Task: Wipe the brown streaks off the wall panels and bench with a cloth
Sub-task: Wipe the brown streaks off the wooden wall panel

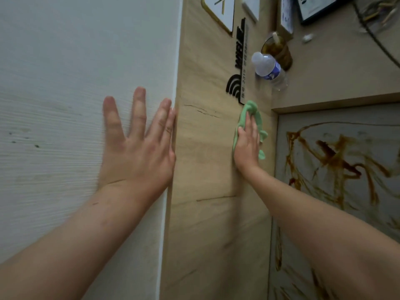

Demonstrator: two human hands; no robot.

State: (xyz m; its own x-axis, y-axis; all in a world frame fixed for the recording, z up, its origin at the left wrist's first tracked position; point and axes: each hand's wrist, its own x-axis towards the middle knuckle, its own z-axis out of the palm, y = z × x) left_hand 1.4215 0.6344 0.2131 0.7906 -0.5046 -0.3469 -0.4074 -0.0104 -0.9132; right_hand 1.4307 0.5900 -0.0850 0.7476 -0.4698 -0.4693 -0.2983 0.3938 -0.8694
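My right hand [247, 146] presses a green cloth [251, 109] flat against the tan wood wall panel [205, 148], just below a black WiFi sign [237, 79]. Its fingers lie straight on the cloth. My left hand [138, 146] rests spread and flat on the white textured wall panel [65, 105], its little finger at the panel's edge. Thin dark streaks [203, 111] cross the tan panel between the hands, and another streak [214, 199] lies lower. The pale bench surface [303, 213] at the right carries heavy brown streaks [337, 156].
On the tan shelf [335, 72] at the upper right stand a clear water bottle [269, 69] and a glass of brown drink [279, 50]. A framed picture [316, 9], a white plaque [220, 11] and a cable [376, 37] are near the top edge.
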